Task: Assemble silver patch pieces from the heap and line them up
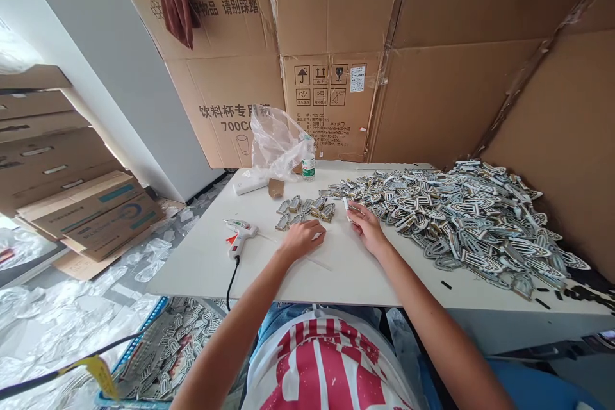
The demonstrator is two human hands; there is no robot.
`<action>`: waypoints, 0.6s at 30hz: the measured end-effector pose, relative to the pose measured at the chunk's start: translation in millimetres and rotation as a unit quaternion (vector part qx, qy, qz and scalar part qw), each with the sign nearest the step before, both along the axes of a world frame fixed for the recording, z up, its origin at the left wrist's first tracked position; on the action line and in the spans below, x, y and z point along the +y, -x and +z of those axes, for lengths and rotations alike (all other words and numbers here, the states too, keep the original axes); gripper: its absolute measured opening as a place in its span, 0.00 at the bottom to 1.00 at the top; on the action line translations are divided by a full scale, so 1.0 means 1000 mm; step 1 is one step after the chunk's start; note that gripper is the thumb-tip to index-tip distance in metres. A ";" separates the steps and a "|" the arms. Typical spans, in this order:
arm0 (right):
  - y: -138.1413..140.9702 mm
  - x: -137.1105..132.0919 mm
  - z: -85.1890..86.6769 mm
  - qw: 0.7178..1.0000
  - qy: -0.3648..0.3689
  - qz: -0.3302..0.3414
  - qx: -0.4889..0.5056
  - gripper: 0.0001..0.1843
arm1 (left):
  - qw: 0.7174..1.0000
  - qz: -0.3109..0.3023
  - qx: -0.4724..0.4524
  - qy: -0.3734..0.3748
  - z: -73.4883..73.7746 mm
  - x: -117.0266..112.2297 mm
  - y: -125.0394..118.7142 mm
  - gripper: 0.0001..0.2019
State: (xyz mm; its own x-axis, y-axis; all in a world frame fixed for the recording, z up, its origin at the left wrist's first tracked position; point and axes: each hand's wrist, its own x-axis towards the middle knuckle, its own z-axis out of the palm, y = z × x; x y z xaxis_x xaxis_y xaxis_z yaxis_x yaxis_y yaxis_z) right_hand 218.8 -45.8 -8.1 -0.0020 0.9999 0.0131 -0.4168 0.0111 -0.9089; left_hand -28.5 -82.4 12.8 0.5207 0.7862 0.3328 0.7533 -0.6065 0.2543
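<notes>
My right hand (366, 225) pinches a small pale flat piece (346, 207) between thumb and fingers, held nearly upright just above the white table (355, 275). My left hand (302, 238) rests low over the table with its fingers curled together; whatever is in them is hidden. Just beyond it lies a small group of grey-and-tan arched pieces (294, 206). To the right of my right hand spreads a big heap of similar flat pieces (446, 211). A white glue gun (241, 240) with an orange trigger lies left of my left hand. A thin clear stick (318, 264) is between my forearms.
Behind the table stand tall cardboard panels (331, 25). A clear plastic bag (273, 144), a bottle (308, 166) and a brown cardboard scrap (275, 188) are at the back. Black strips (542, 303) lie at right. Below left is a blue crate (139, 339) of pieces.
</notes>
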 end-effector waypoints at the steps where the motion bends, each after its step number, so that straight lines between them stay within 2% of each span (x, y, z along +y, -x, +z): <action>1: 0.001 0.000 -0.001 1.000 -0.001 0.010 -0.002 0.32 | 1.000 0.008 -0.007 -0.008 0.000 0.000 0.000 0.12; 5: 0.004 0.000 -0.005 0.999 -0.005 0.035 -0.001 0.29 | 0.998 0.035 -0.045 -0.036 0.002 0.000 0.000 0.14; 11: 0.006 0.001 -0.006 0.999 -0.007 0.045 -0.010 0.27 | 0.987 0.057 -0.152 -0.011 0.005 -0.001 -0.002 0.10; 15: 0.008 -0.003 -0.003 0.998 -0.009 0.063 0.008 0.24 | 0.975 0.035 -0.219 0.003 0.005 0.000 -0.006 0.10; 18: 0.009 -0.006 -0.001 0.997 0.003 0.081 0.013 0.24 | 0.957 0.017 -0.283 0.055 0.004 0.003 -0.007 0.12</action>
State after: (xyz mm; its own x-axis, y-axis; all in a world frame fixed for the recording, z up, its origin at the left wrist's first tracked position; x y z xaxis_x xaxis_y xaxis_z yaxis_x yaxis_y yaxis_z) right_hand 210.2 -52.0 -9.1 -0.1638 0.9865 0.0085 -0.4353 -0.0645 -0.8980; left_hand -21.5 -79.6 17.1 0.2538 0.8463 0.4684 0.4948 -0.5297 0.6889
